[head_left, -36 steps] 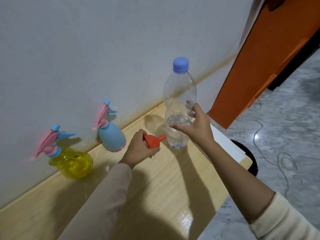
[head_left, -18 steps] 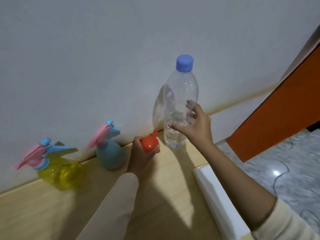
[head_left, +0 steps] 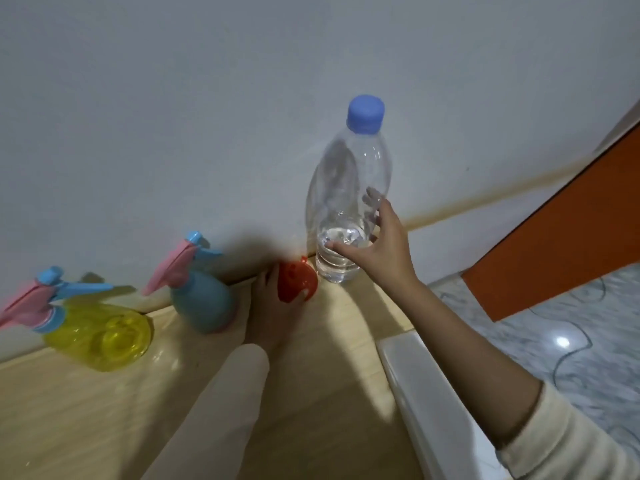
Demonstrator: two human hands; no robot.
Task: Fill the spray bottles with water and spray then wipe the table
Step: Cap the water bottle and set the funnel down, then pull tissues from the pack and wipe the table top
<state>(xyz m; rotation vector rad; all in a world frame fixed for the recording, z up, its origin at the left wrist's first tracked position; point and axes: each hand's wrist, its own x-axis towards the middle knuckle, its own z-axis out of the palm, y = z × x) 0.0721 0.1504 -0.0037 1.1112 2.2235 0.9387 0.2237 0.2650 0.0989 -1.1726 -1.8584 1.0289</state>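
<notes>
The right hand (head_left: 377, 251) wraps its fingers round the lower part of a clear water bottle (head_left: 349, 188) with a blue cap (head_left: 365, 114), standing upright on the wooden bench (head_left: 311, 393) against the white wall (head_left: 207, 98); a little water sits in its base. Just left of that hand, the left hand (head_left: 270, 313) grips a small orange funnel (head_left: 297, 282). Left of the left hand stands a blue spray bottle (head_left: 204, 303), and further left a yellow spray bottle (head_left: 100, 337), both with pink triggers.

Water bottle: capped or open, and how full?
Capped and mostly empty. The blue cap sits on the water bottle, which stands upright; water fills only its lower part, where the right hand grips.
</notes>
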